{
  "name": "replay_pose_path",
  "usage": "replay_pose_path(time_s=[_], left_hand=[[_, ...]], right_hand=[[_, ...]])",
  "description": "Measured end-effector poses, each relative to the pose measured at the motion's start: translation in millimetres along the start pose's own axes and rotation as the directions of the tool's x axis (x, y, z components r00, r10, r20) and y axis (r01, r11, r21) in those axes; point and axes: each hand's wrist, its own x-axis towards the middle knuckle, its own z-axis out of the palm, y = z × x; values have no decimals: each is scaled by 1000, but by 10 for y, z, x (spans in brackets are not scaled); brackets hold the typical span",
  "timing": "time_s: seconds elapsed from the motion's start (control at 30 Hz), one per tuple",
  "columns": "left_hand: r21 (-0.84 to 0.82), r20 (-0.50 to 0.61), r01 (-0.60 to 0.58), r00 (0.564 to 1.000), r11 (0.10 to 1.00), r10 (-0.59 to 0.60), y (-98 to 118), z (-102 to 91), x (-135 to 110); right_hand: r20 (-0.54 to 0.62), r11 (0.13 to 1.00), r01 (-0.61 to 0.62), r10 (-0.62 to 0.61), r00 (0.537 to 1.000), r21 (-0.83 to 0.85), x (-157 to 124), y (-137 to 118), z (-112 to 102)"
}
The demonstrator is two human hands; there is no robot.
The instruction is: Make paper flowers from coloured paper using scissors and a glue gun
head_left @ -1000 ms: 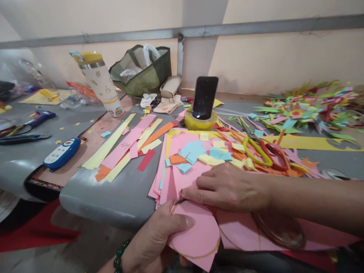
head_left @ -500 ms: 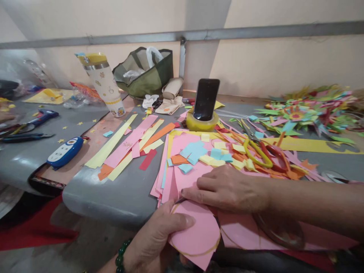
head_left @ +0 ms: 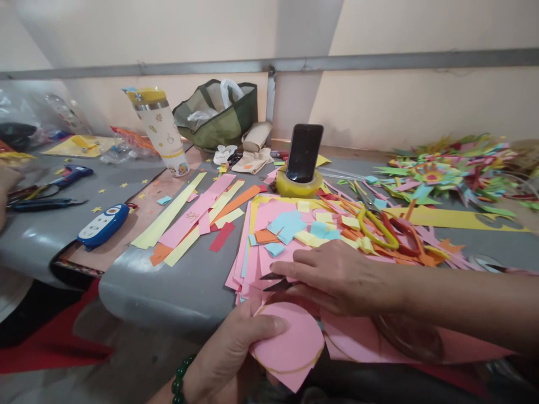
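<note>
Currently pinching pink paper (head_left: 292, 347) between left fingers (head_left: 267, 327), thumb on top; gripping scissors (head_left: 278, 286) in right fingers (head_left: 302, 272), with blades parted just beyond left thumb. Could nick that thumb by closing too near, or bend the paper through pinching one side only.

Soft, fairly even indoor light falls on the cream wall (head_left: 400, 106), where a darker shadow band slants behind the phone (head_left: 304, 151). Pale sheen marks the grey bench (head_left: 185, 286); the picture's outer edges look stretched and smeared.
</note>
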Motion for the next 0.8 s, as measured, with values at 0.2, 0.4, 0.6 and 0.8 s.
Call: replay_pose_path(time_s=[0.2,0.4,0.6,0.8], left_hand=[[-77,46,-4,999,997,7,14,-6,-44],[-100,40,-7,999,995,11,1,13,-75],[-59,31,-35,999,998,37,7,24,-61],[336,-109,-46,990,941,88,-10,-50,-266]], right_hand=[[83,995,86,-81,993,-57,-50,-28,-86],[85,989,115,-108,991,-88,-32,-110,-44],[23,992,92,-91,996,-82,-28,-114,13],[158,618,-528,551,819,582,-23,-285,-265]])
